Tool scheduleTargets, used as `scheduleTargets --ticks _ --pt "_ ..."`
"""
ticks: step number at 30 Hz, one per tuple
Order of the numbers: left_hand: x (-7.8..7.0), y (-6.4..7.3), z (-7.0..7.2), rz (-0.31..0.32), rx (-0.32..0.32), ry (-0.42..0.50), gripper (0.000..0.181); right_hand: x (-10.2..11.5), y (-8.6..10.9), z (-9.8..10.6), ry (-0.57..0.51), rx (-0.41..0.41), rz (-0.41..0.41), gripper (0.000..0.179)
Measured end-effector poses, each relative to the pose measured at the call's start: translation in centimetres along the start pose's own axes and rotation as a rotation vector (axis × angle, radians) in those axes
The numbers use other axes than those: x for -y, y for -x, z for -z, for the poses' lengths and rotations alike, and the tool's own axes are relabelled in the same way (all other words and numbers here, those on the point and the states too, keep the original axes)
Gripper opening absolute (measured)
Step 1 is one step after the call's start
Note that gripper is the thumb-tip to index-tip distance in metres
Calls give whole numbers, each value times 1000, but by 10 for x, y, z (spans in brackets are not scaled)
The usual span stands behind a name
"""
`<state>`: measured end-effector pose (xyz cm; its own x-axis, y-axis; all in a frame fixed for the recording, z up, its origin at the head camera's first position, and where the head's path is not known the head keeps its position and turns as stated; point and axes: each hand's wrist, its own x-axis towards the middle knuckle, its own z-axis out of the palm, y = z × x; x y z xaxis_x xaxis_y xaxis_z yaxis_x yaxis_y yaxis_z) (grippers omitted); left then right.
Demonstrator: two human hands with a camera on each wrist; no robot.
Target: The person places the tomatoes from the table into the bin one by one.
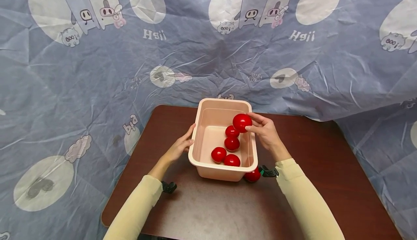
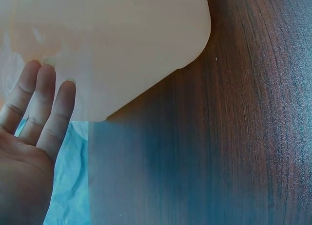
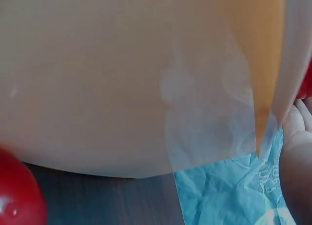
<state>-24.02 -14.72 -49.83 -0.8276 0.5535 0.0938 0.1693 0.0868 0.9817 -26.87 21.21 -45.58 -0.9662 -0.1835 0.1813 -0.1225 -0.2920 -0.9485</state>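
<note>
A pale pink plastic bin point(image 1: 224, 175) stands on the table with several glossy red balls point(image 1: 232, 143) inside, mostly toward its right and near side. My left hand point(image 1: 177, 148) rests against the bin's left side. In the left wrist view its fingers point(image 2: 61, 110) lie nearly straight along the outer wall. Over the bin's right rim, my right hand point(image 1: 268, 135) pinches another red ball point(image 1: 242, 123) between thumb and fingers, above the balls inside. One more red ball point(image 1: 252, 175) lies outside the bin by its near right corner, also seen large in the right wrist view.
The dark brown wooden table point(image 1: 208, 207) extends to both sides and toward me. A blue-grey printed cloth point(image 1: 195, 51) hangs behind it and along the sides. Black straps point(image 1: 268, 171) are on both wrists.
</note>
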Motion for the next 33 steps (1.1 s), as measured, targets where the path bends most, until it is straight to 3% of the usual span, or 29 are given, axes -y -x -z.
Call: scheduleTargets --ticks 3,13,24,30,33 --pt "0 0 0 5 -4 3 66 -1 -3 -3 7 5 -2 63" --pt "-1 -1 0 9 12 -7 66 -2 0 4 -154 26 53 64" --pt "32 -9 5 -28 -23 -3 64 -11 12 30 -277 -9 134 57" --pt "29 -8 5 -10 -20 -24 63 -21 23 48 -342 -32 182 48" --pt "20 -6 4 -5 -5 -16 64 -27 29 58 -372 -43 189 48"
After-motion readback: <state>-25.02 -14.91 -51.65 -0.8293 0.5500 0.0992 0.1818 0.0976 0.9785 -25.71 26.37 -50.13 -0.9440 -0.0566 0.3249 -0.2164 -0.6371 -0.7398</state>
